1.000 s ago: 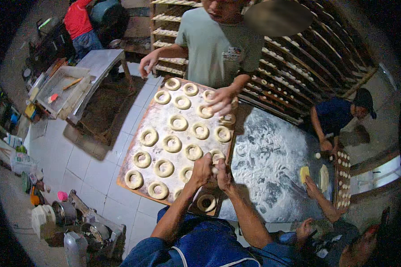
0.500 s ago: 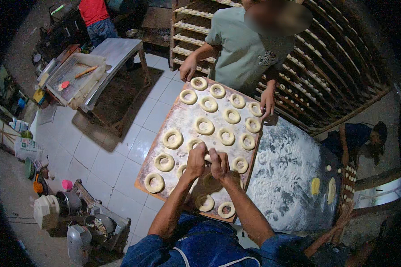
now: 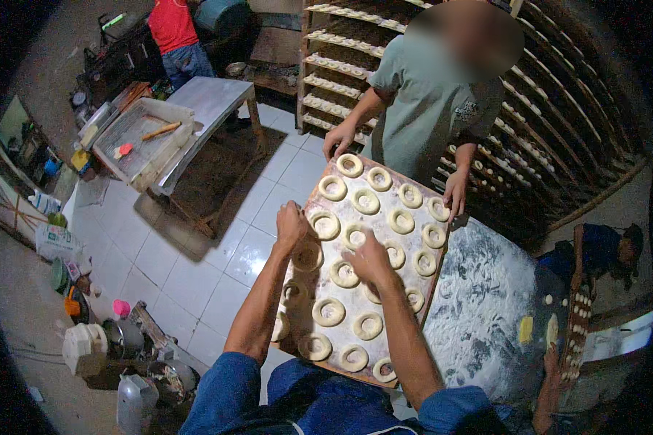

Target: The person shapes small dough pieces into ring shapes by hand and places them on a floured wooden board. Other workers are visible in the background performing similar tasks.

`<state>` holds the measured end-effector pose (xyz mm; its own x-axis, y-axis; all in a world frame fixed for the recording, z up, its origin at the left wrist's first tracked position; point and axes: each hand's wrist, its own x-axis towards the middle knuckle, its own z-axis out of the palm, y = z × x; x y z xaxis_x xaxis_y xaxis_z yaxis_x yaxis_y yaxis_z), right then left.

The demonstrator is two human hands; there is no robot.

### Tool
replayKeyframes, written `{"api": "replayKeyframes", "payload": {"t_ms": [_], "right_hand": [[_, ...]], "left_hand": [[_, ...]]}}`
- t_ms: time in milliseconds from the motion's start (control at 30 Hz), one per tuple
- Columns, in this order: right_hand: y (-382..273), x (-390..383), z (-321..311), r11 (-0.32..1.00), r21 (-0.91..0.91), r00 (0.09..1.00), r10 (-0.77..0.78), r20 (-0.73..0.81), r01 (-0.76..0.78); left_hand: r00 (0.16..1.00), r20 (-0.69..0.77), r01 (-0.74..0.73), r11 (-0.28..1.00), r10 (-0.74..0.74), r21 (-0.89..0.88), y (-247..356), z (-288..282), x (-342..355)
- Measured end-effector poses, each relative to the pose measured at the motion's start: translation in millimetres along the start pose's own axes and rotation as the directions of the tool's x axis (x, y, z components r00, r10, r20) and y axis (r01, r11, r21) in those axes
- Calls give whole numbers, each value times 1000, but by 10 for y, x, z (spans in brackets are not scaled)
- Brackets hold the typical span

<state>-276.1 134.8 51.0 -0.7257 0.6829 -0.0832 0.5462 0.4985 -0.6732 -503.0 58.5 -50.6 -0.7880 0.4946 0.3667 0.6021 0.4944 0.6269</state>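
A floured wooden board (image 3: 432, 283) carries several dough rings (image 3: 366, 326). My left hand (image 3: 291, 226) has curled fingers on its left edge. Over the middle of the board is my right hand (image 3: 366, 257), blurred, close to a dough ring, so its grip is unclear. Across from me, a co-worker in a grey-green shirt (image 3: 421, 109) has a left hand (image 3: 337, 138) and a right hand (image 3: 456, 196) at the far corners of the board.
A floured table (image 3: 486, 319) is at right, where other workers (image 3: 595, 250) bend. Racks of dough trays (image 3: 334, 65) stand behind. A metal table (image 3: 210, 94) and a person in red (image 3: 170, 32) are back left. Machines (image 3: 138, 391) stand lower left on tiled floor.
My left hand has left the dough and moved to the board's left edge. The board appears farther right in view. The co-worker's hands have moved from over the board to its far corners.
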Motion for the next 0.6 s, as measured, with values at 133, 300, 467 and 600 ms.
{"api": "replayKeyframes", "payload": {"t_ms": [133, 300, 467, 600], "right_hand": [[306, -923, -321, 982, 188, 998, 18, 56, -28], [395, -1814, -708, 877, 410, 964, 266, 23, -252], [1148, -2455, -714, 813, 556, 944, 299, -143, -173], [1304, -2808, -912, 819, 476, 852, 469, -231, -321]], "left_hand": [[982, 169, -38, 963, 85, -266, 231, -116, 29], [952, 187, -187, 944, 242, -271, 474, -171, -27], [930, 189, -272, 937, 315, -220, 364, -231, -66], [947, 126, -250, 924, 296, -291, 532, -749, -292]]}}
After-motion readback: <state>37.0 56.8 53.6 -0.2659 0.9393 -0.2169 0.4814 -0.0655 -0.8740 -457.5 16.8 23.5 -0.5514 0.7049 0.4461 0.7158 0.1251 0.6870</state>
